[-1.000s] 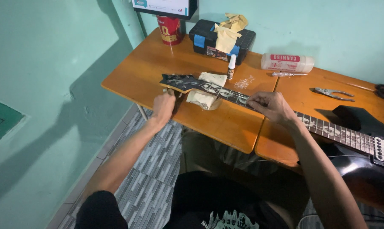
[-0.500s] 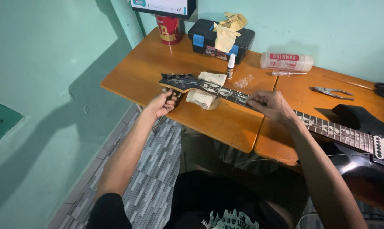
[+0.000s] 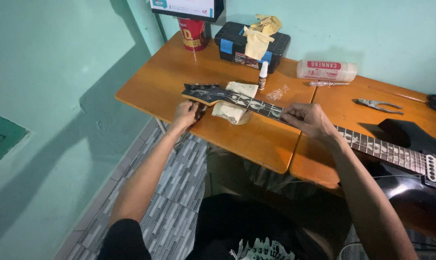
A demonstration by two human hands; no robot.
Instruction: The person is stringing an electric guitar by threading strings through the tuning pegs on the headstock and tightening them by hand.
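left hand (image 3: pixel 185 114) at guitar headstock (image 3: pixel 202 93) | right hand (image 3: pixel 308 119) on guitar neck (image 3: pixel 256 104) | pliers (image 3: pixel 379 105) on table (image 3: pixel 169 77)

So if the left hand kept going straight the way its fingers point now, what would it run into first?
The left hand points away from the person, at the guitar headstock, which it already seems to touch on the near edge. Beyond that lies bare orange table, then probably the red cup, though depth is unclear.

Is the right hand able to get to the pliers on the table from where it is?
Probably yes. The right hand rests on the guitar neck, and the pliers lie just beyond on bare orange table, with nothing between them. The hand seems empty.
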